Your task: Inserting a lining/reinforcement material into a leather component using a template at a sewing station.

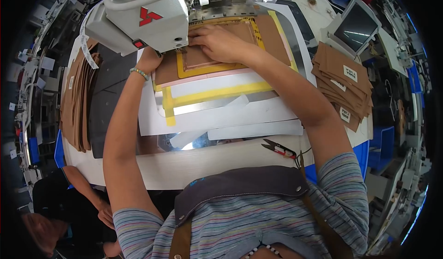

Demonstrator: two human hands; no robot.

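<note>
1. From here, the right hand (218, 42) rests palm-down, fingers loosely extended, on the brown panel (242, 31).
2. That panel lies under the white machine (154, 16), beneath a yellow-edged frame (210, 70).
3. The left hand's (149, 59) fingers hide behind the machine; I can't tell their grip.

A flat brown panel (196, 59), partly hidden, lies at twelve o'clock from the view's centre, tilted slightly so its long sides run from about eight o'clock toward two. A rectangular yellow frame (210, 71) lies flat over it, dark marks along its twelve-o'clock side, with brown showing inside and around it.
</note>
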